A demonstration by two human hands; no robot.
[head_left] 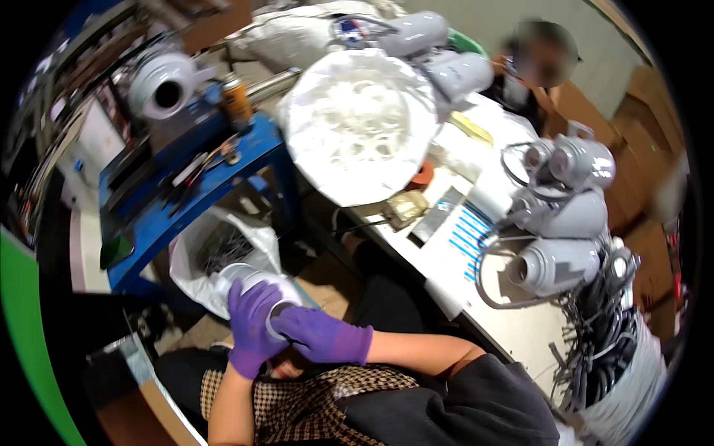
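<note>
Both my hands wear purple gloves and meet over my lap around a light grey cylindrical housing (257, 278). Its round open end tilts toward me. My left hand (254, 321) is wrapped over the housing's side, just behind the opening. The fingers of my right hand (321, 334) are bent together at the opening's rim, and some fingertips are hidden inside it. Whether they also pinch a small part cannot be seen. Just beyond the housing, a white bag (184, 262) holds thin grey pieces.
A big white-lined container (312, 160) of white rings stands ahead. On the right, the white table (513, 331) bears several grey housings (558, 264), blue strips (467, 236) and black cables (595, 349). A blue bench (256, 149) with tools stands left. Another person (532, 74) sits across.
</note>
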